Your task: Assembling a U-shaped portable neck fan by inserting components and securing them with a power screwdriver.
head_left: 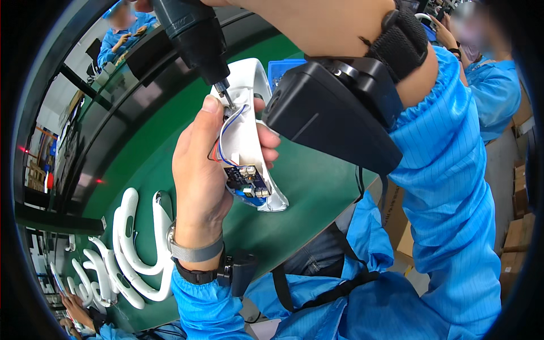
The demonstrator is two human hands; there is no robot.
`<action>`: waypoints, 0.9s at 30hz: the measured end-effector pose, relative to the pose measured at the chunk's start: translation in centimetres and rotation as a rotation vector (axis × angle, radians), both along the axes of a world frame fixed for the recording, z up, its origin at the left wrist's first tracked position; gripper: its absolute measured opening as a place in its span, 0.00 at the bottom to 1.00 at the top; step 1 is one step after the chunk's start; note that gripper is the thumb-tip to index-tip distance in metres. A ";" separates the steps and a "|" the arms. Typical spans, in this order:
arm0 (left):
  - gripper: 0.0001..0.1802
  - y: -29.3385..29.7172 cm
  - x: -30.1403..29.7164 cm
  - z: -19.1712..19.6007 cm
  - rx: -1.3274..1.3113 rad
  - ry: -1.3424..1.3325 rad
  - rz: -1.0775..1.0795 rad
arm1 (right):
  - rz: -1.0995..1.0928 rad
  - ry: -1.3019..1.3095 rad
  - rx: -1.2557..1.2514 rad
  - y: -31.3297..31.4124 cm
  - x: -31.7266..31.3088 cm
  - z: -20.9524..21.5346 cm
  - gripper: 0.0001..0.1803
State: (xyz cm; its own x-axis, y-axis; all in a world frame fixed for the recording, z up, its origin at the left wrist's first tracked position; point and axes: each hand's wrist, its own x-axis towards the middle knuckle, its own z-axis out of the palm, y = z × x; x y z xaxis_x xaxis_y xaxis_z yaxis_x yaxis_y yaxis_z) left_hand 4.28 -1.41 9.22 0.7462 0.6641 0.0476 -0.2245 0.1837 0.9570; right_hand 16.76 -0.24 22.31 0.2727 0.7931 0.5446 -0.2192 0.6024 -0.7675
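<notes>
My left hand (198, 153) is closed round a white curved plastic housing (246, 133), thumb on its near side and fingertips showing past the far side. Inside the housing lies a small circuit board (247, 182), with thin blue, red and black wires (220, 144) running up from it. At the top, my right hand (306, 20) grips a black electric screwdriver (195, 42), though most of its fingers are cut off by the frame edge. The screwdriver points down, its bit (226, 97) reaching into the housing's upper end beside my left thumb. Whether a screw sits under the tip is too small to tell.
Several white curved parts (127, 249) lie on the green table (306, 181) to the left. A blue bin (280, 71) stands behind the housing. Co-workers in blue sit at upper left (122, 37) and upper right (493, 85); another person's hand (76, 311) shows lower left. Cardboard boxes (515, 238) stand right.
</notes>
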 end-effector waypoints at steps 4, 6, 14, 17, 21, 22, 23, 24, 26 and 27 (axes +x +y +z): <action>0.31 -0.2 -0.1 0.1 0.003 -0.009 -0.013 | 0.106 0.043 -0.232 -1.5 0.7 2.2 0.30; 0.31 -0.5 0.1 0.4 0.010 -0.012 -0.008 | 0.024 -0.018 -0.172 -1.3 0.3 2.1 0.29; 0.29 -0.2 0.1 0.0 -0.035 -0.066 0.030 | 0.193 -0.082 -0.301 -2.9 2.9 1.9 0.32; 0.27 -0.3 0.2 0.0 0.004 -0.029 0.006 | 0.133 -0.106 -0.279 -4.0 3.0 1.3 0.32; 0.26 -0.3 0.1 0.0 -0.020 -0.030 0.020 | 0.065 -0.135 -0.248 -5.2 2.8 0.4 0.31; 0.25 0.0 -0.1 0.0 0.012 -0.052 -0.075 | 0.054 -0.142 -0.238 -5.3 2.6 0.2 0.31; 0.24 -0.4 0.1 0.5 -0.061 -0.054 -0.062 | 0.039 -0.154 -0.227 -5.5 2.3 0.0 0.31; 0.24 -0.6 0.1 0.4 -0.056 -0.042 -0.040 | 0.026 -0.167 -0.214 -5.7 1.9 -0.2 0.31; 0.23 -0.6 0.2 0.1 -0.041 -0.029 -0.078 | -0.002 -0.196 -0.189 -6.2 1.3 -0.2 0.30; 0.21 -0.9 0.3 0.1 -0.073 -0.035 -0.099 | -0.015 -0.212 -0.177 -6.5 1.2 -0.2 0.30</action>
